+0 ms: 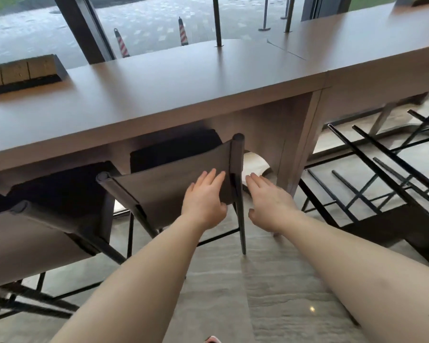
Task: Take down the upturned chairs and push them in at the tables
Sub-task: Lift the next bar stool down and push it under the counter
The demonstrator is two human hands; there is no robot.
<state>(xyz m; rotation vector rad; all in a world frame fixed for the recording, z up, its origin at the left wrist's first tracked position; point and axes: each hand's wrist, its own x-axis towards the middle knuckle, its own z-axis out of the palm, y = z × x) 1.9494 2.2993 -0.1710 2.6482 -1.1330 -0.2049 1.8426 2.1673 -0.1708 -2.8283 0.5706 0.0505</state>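
Left hand (203,199): laid flat against the back panel of the middle chair (169,184), fingers spread and extended, thumb tucked under the panel's lower edge; not closed around anything. Right hand (268,204): open, fingers extended, held just right of the chair's right post (237,174); whether it touches the post cannot be told. The two hands are apart, one on each side of that post.

Middle chair: upright on the floor (258,293), its dark seat tucked beneath the long brown surface (159,95), its back tilted toward the viewer. Second chair (35,229): just beside it at left, likewise upright with its seat under the surface. Overturned chair frames (382,174): black metal legs and crossbars at right, lying at angles beyond the surface's end panel.

On the surface, far left: a dark wedge-shaped socket box (22,73); no writing legible on it. Beyond the window: two red-and-white striped bollards (122,44) on wet paving.
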